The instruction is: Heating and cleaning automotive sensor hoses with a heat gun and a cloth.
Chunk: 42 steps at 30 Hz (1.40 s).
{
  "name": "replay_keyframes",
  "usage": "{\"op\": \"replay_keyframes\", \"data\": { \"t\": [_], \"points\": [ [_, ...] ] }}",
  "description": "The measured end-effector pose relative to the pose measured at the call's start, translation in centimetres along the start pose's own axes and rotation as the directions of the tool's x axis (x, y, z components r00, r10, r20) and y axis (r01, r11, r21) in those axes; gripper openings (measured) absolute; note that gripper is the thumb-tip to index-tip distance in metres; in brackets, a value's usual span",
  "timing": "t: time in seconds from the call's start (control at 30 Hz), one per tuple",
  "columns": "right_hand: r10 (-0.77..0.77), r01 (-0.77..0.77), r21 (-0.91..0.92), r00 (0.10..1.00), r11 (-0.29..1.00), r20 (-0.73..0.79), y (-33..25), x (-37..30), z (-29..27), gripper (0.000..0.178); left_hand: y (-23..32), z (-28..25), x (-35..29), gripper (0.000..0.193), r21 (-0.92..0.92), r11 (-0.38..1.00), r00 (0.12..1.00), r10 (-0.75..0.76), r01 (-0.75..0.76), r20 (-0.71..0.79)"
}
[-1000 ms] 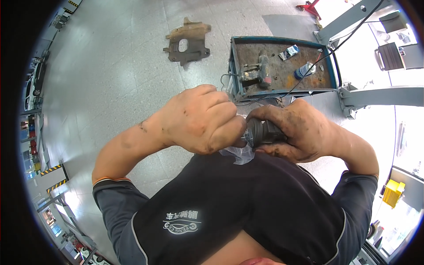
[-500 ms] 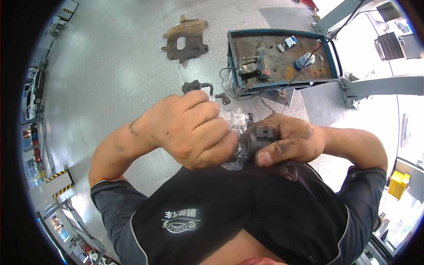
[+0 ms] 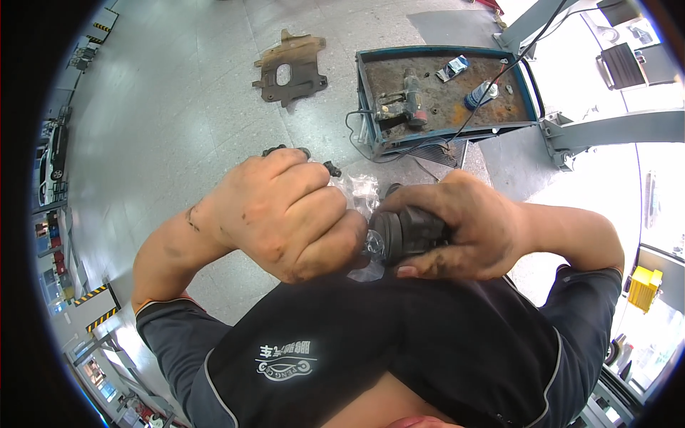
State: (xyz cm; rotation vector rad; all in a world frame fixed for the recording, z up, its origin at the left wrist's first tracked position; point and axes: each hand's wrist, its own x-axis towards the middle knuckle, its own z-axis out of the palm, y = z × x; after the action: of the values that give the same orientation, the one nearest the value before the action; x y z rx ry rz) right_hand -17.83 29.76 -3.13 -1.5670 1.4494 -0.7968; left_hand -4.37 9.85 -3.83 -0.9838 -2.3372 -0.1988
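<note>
My left hand (image 3: pixel 289 217) is closed in a fist in front of my chest. Crumpled clear plastic film (image 3: pixel 362 191) comes out of its thumb side. Past the knuckles show ends of a black hose fitting (image 3: pixel 332 168); the rest is behind the fist, and I cannot tell whether it is gripped. Close on the right, my right hand (image 3: pixel 474 228) wraps round a black plastic part with a round, ringed end (image 3: pixel 391 235). That end faces the left fist, and some film lies against it. The palm and fingers hide the part's far end.
Beyond my hands stands a blue-edged cart (image 3: pixel 457 135) with a power tool (image 3: pixel 410 103), a spray can (image 3: pixel 480 95) and a small packet (image 3: pixel 452 68) on it. A cable hangs across it. A flat brown-black shield plate (image 3: pixel 292 78) lies on the floor. Grey lift arms (image 3: pixel 614 132) reach in at right.
The right hand has turned the black part, so its grey gridded side no longer shows. Both hands have shifted slightly left in the view, and less of the hose fitting shows past the left fist.
</note>
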Motion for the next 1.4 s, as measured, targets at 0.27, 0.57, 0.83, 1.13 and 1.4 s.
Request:
{"op": "replay_keyframes", "data": {
  "t": [0.27, 0.57, 0.83, 1.13, 1.4],
  "points": [
    [0.102, -0.345, 0.809, 0.935, 0.477, 0.339, 1.1, 0.0, -0.2, 0.035, -0.7, -1.1, 1.0, 0.031, -0.248, 0.935, 0.955, -0.203, 0.254, 0.216],
    [0.186, -0.181, 0.67, 0.98, 0.72, 0.065, 3.2, -0.2, -0.3, 0.043, -1.4, 0.8, -0.1, 0.058, -0.416, 0.774, 0.878, -0.435, 0.477, 0.198],
    [0.236, -0.228, 0.591, 0.97, 0.774, 0.065, 4.7, -1.1, -0.9, 0.04, -1.8, 0.7, -0.5, 0.035, -0.301, 0.886, 0.933, -0.306, 0.352, 0.192],
    [0.238, -0.274, 0.726, 0.959, 0.631, 0.156, 4.5, -1.3, -1.4, 0.039, -2.6, 1.1, -1.8, 0.015, -0.452, 0.812, 0.851, -0.491, 0.369, -0.187],
    [0.243, -0.227, 0.726, 0.966, 0.649, 0.086, 4.7, -0.9, -1.8, 0.047, 0.0, 0.2, 0.7, 0.038, -0.076, 0.921, 0.923, -0.379, 0.383, 0.06]
  ]
}}
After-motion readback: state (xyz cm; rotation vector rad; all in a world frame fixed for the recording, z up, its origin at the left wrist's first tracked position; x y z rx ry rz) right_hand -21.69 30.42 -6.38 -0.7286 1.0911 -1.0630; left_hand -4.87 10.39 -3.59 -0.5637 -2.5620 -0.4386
